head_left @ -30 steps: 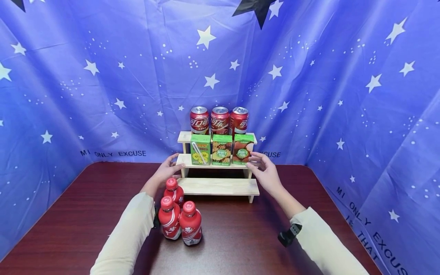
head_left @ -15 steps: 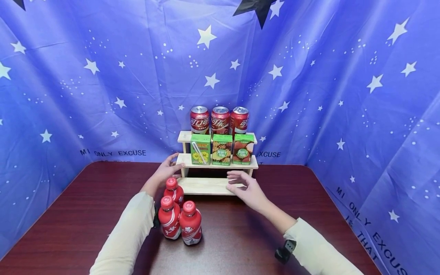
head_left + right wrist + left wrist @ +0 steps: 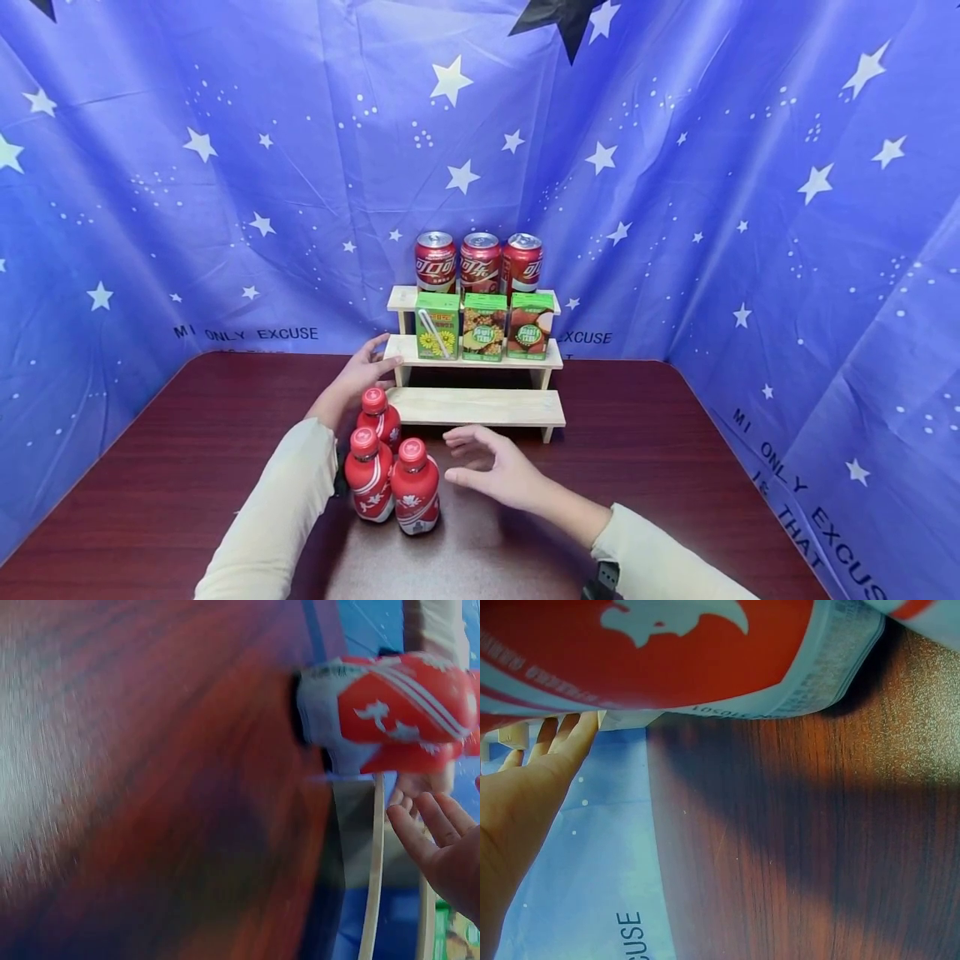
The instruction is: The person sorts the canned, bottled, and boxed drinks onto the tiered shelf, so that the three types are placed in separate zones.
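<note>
My left hand (image 3: 358, 379) holds the left end of the wooden tiered stand (image 3: 480, 407) at its middle step; in the left wrist view its fingers (image 3: 570, 742) reach the pale wood. My right hand (image 3: 495, 471) is just right of the front red bottle (image 3: 416, 492), fingers spread and apart from it. Two more red bottles, one on the left (image 3: 370, 483) and one behind (image 3: 381, 421), stand upright close by. In the right wrist view, the bottles (image 3: 405, 701) appear sideways beyond the right hand's fingertips (image 3: 401, 817).
Three red cola cans (image 3: 480, 262) line the top step, and three green juice cartons (image 3: 483, 329) stand on the middle step. The lowest step holds nothing. A dark red-brown table (image 3: 637, 467) lies below; a blue star-printed cloth (image 3: 300, 208) hangs around it.
My right hand has left the right-hand carton and moved down and left, past the lowest step, to beside the front bottle. My left hand and the bottles have stayed put.
</note>
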`<state>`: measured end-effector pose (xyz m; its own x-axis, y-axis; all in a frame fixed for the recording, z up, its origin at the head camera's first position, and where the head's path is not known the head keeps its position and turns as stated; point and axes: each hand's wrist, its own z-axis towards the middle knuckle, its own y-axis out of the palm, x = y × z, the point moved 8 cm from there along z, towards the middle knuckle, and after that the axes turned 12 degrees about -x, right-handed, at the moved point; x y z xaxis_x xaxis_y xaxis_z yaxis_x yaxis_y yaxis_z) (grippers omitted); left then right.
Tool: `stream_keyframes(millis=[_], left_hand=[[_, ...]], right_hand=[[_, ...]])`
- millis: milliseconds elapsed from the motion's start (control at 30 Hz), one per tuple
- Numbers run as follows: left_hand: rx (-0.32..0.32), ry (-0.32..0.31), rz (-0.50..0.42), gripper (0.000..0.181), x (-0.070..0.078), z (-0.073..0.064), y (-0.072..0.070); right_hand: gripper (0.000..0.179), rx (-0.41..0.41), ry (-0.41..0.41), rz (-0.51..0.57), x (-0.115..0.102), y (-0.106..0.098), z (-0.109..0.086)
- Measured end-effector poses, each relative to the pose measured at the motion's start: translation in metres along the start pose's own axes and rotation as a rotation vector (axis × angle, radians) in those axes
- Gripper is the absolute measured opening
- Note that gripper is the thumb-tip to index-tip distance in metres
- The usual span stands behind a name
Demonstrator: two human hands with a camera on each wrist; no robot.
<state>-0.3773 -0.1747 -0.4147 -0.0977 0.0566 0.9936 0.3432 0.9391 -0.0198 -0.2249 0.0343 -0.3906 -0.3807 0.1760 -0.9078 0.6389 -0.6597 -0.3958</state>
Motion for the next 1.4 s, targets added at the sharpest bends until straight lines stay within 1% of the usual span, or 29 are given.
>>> stream_keyframes(millis=[133, 267, 467, 800, 1033, 1400], left_hand=[[0.004, -0.003, -0.001, 0.071, 0.000, 0.000, 0.000], [0.008, -0.003, -0.007, 0.071, 0.000, -0.001, 0.000], [0.001, -0.002, -0.011, 0.071, 0.000, 0.000, 0.000], [0.002, 0.001, -0.014, 0.070, 0.001, 0.000, 0.000], [0.000, 0.001, -0.021, 0.070, 0.000, -0.001, 0.000], [0.002, 0.002, -0.025, 0.069, 0.001, -0.002, 0.001]], right_hand=[[0.046, -0.045, 0.022, 0.010, 0.002, 0.015, 0.001], [0.048, -0.072, 0.032, 0.013, 0.006, 0.027, 0.003], [0.056, -0.074, 0.018, 0.060, 0.015, 0.037, 0.006], [0.066, -0.019, 0.009, 0.094, 0.021, 0.049, 0.009], [0.064, 0.043, -0.009, 0.127, 0.018, 0.053, 0.008], [0.063, 0.086, 0.011, 0.110, 0.015, 0.052, 0.006]])
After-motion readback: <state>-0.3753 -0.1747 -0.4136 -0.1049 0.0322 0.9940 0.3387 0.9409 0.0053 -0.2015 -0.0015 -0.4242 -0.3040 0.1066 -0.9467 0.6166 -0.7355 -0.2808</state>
